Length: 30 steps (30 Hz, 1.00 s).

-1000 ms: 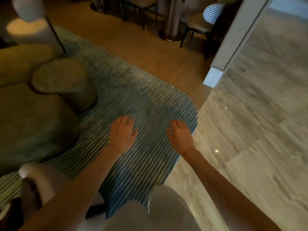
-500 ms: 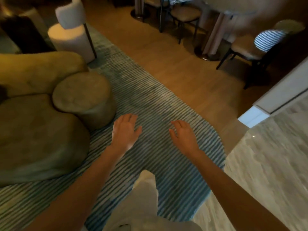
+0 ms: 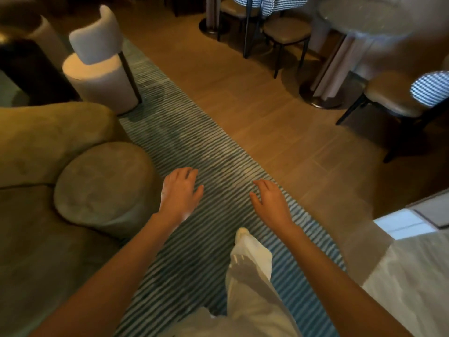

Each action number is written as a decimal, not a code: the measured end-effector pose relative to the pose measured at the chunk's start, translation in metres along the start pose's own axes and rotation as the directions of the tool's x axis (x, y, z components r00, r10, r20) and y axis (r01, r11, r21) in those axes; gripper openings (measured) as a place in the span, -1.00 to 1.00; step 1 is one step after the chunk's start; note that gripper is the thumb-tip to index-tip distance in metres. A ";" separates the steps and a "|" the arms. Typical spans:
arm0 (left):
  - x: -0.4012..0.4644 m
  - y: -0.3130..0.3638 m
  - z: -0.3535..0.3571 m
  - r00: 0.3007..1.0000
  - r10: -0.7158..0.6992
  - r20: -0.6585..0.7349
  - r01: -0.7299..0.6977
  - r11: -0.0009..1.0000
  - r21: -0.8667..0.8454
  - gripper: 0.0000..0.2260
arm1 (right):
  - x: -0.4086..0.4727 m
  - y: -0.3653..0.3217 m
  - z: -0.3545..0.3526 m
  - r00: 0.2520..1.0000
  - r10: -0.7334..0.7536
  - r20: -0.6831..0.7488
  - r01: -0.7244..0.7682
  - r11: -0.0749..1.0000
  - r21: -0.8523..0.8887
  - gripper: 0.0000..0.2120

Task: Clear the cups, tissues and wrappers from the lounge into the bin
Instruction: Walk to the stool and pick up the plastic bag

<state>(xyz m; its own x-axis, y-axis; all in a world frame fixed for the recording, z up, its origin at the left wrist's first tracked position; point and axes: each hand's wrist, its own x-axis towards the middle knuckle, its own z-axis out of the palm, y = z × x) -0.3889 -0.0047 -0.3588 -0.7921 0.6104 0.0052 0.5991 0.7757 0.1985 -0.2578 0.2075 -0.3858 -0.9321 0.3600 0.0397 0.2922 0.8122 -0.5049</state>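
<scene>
Striped rug [image 3: 184, 152] underfoot, sofa [image 3: 48, 147] at frame left.
Left hand [image 3: 179, 193] and right hand [image 3: 272, 203] hang mid-frame, fingers loose and empty, free for picking up; no cups, tissues, wrappers or bin visible.

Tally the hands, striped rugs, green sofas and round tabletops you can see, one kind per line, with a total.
Hands: 2 (left hand, right hand)
Striped rug: 1
Green sofa: 1
Round tabletop: 1
Total: 5
</scene>
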 end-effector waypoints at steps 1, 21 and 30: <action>0.029 0.001 0.000 1.000 -0.012 0.000 0.012 1.000 -0.002 -0.57 | 0.031 0.007 -0.003 1.000 0.001 0.003 -0.001 1.000 0.021 -0.64; 0.471 -0.100 -0.023 0.943 -0.331 0.031 0.332 0.943 -0.020 -0.53 | 0.566 0.014 -0.003 0.938 -0.269 0.218 0.266 0.963 0.043 -0.63; 0.692 -0.206 -0.080 0.934 -0.358 -0.006 0.358 0.934 -0.007 -0.52 | 0.823 -0.025 -0.003 0.953 -0.280 0.119 0.279 0.960 0.024 -0.63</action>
<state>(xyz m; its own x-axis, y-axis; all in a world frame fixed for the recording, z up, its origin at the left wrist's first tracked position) -1.0696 0.2451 -0.3175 -0.9547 0.2915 -0.0600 0.2753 0.9415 0.1943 -1.0314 0.4849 -0.3382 -0.9952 0.0612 0.0761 0.0156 0.8689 -0.4947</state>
